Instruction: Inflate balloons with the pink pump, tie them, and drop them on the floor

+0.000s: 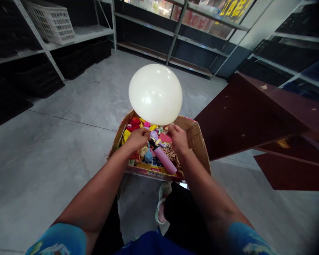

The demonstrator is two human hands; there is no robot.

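An inflated cream-white balloon (155, 94) hovers just above an open cardboard box (199, 141) on the floor. My left hand (137, 139) and my right hand (177, 136) are both closed under the balloon, near its neck, which is hidden behind my fingers. Between my hands, over the box, a pink balloon pump (164, 160) with a black tip lies tilted. The box holds several flat coloured balloons (134, 124) and a heap of tan rubber bands (173, 154).
A dark brown wooden table (255, 117) stands close on the right. Metal shelving with black crates (37, 76) and a white basket (53, 21) lines the left and back. Grey concrete floor (55, 141) spreads left of the box. My foot in a pale sandal (162, 203) rests below the box.
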